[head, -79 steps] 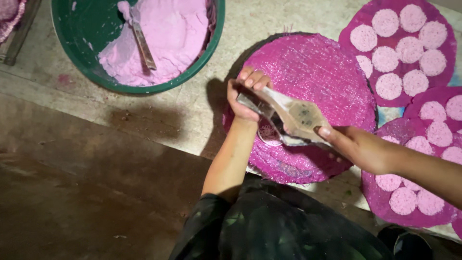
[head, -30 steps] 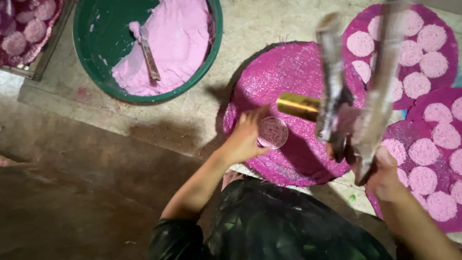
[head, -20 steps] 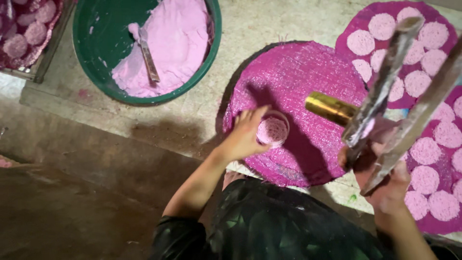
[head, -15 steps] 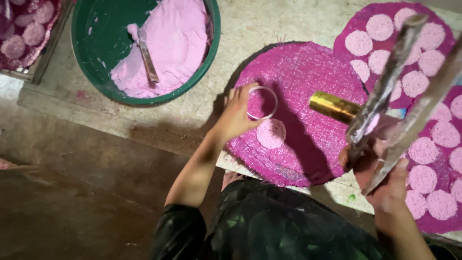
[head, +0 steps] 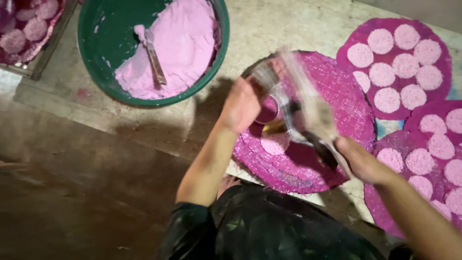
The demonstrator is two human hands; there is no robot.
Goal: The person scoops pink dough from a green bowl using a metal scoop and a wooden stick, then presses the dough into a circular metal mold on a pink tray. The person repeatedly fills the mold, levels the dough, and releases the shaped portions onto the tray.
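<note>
The ring mould [head: 269,110] sits gripped in your left hand [head: 243,103], just left of the blurred scraper blades [head: 308,108] your right hand [head: 361,159] clasps.

basin [head: 98,72]: green | dough [head: 180,43]: pale pink | round mats [head: 337,96]: magenta, woven | discs [head: 380,41]: pale pink
</note>
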